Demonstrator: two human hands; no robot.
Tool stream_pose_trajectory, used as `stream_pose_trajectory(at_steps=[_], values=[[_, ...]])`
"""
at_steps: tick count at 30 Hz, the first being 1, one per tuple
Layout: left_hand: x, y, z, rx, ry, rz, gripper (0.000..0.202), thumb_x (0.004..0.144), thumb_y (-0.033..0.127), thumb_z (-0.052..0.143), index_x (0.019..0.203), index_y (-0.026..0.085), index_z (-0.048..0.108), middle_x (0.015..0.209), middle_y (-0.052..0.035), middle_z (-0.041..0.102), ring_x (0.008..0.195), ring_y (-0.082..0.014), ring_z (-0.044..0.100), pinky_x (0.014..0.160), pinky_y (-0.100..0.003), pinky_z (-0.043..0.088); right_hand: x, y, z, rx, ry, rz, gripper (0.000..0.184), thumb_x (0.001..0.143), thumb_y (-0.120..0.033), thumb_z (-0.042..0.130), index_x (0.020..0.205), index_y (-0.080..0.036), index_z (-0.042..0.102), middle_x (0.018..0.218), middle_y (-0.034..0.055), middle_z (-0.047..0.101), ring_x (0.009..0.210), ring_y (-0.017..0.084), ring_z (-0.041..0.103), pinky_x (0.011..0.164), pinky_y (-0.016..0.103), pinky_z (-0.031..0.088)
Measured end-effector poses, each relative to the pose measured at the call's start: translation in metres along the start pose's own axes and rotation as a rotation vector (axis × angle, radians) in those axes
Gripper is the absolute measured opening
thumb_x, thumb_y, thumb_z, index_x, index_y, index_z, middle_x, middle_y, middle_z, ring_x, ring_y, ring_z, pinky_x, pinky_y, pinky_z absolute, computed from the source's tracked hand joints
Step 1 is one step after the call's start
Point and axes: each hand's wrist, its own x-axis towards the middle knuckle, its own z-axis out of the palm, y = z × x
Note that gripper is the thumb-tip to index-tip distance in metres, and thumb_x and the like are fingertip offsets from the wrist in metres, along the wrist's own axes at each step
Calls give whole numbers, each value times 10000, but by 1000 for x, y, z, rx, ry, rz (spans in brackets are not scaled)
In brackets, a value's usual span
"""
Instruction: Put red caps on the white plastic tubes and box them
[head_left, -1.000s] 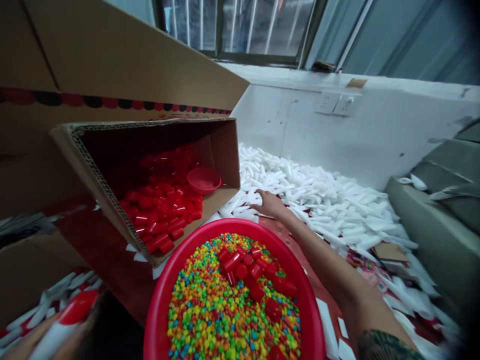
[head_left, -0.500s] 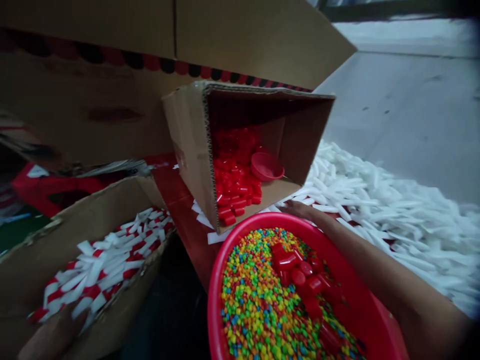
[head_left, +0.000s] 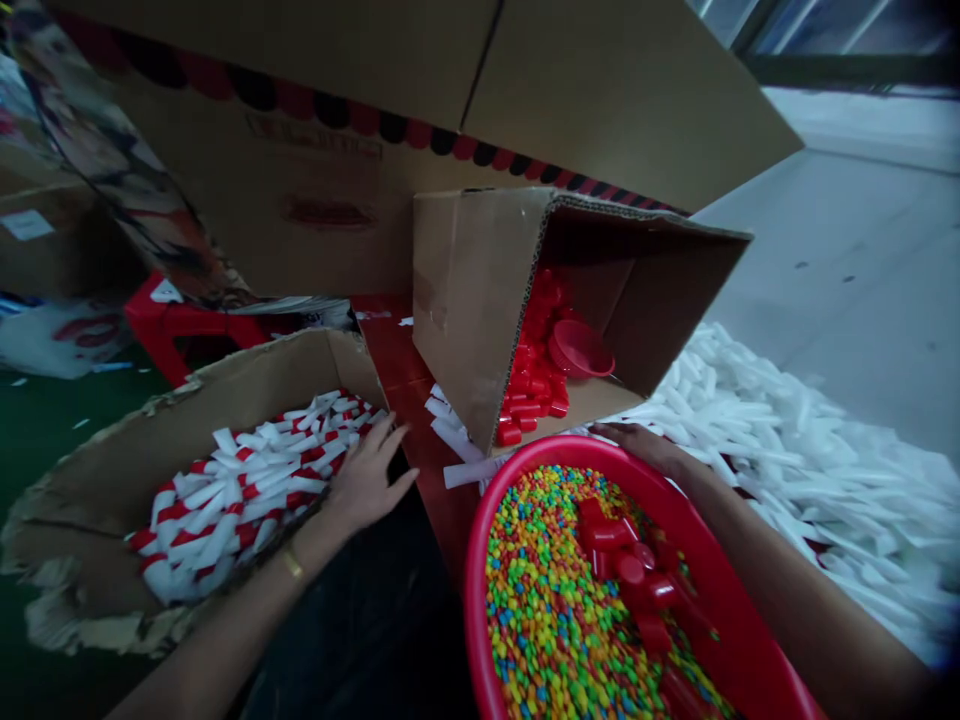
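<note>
My left hand lies flat with fingers spread on the near rim of a low cardboard box full of white tubes with red caps. It holds nothing. My right hand rests at the far rim of a red basin, below the mouth of a tipped box; its fingers are partly hidden and I cannot make out whether they hold anything. The basin holds multicoloured candy beads and several red caps.
A tipped cardboard box holds red caps and a small red bowl. A heap of white tubes covers the table on the right. A large cardboard sheet leans behind. A red stool stands at the left.
The view has swung left and down. My left hand has come forward onto the box of capped tubes. My right hand has drawn back from the white heap to the basin's far rim.
</note>
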Motion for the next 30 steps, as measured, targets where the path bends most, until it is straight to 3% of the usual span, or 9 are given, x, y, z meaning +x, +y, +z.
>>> stream_pose_trajectory(at_steps=[3,7,12,16,20,25,30], values=[[50,11,6,-44,-152,91,865,672,489,657,1377,144,292,1503,-191,142,1371,-354,157,1081,-521,207,-23,-1,-6,-7,-3,27,514,847,-457,390,1052,-84,679,1089,156,661,996,277,626,889,374,467],[92,2,15,-81,-251,126,1054,526,584,724,1363,89,317,1476,-236,195,1358,-396,163,1081,-544,164,-71,7,-7,-38,70,19,575,800,-532,378,1063,-104,657,1108,154,652,1077,309,579,930,410,440],[113,-4,28,-160,-253,162,935,650,618,619,1376,125,298,1456,-185,279,1348,-342,227,1084,-511,190,-138,18,1,-69,287,-31,479,743,-575,450,979,-223,672,1176,104,624,1119,318,551,961,446,430],[107,7,38,-199,-191,162,834,688,553,621,1354,139,337,1407,-170,359,1308,-309,310,1090,-467,213,-176,22,8,-80,293,13,428,771,-532,479,1018,-238,668,1181,88,623,1115,321,554,893,432,501],[82,24,44,-202,-119,109,741,694,494,642,1297,138,403,1363,-169,412,1277,-304,357,1075,-476,249,-198,23,22,-74,331,-10,398,774,-512,503,979,-223,685,1126,84,655,1045,307,604,849,404,536],[50,48,47,-178,-44,4,630,749,477,596,1265,148,443,1308,-162,473,1232,-308,412,1038,-492,304,-213,17,42,-20,371,-16,412,802,-519,489,959,-196,691,1087,88,671,987,275,638,634,309,591],[30,76,46,-140,4,-114,536,844,436,476,1257,95,464,1274,-210,489,1225,-362,411,1009,-526,318,-217,13,51,-38,415,-79,393,837,-501,465,945,-191,682,1062,100,678,982,274,636,822,395,541]])
